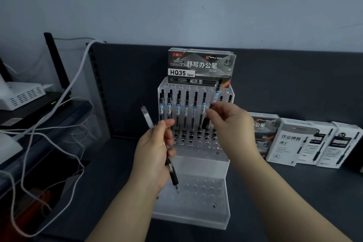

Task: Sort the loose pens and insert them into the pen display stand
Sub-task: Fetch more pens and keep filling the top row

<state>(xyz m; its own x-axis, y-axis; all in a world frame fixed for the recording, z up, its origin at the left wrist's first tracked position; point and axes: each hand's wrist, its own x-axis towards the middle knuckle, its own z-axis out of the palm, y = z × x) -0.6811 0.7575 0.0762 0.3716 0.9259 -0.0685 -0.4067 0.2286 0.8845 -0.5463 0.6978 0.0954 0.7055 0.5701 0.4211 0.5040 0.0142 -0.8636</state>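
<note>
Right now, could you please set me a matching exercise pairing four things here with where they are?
Things: 1 clear-capped pen; 2 tilted blue-labelled pen; 3 HQ35 box; 4 white boxes.
Places: A on the table, right of the stand; B in the left hand; C upright at the stand's back; D pinched by the right hand.
Pairs: 1-B; 2-D; 3-C; 4-A.

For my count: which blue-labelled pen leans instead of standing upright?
The rightmost pen, pinched by the right hand; the rest stand upright in the stand.
</note>
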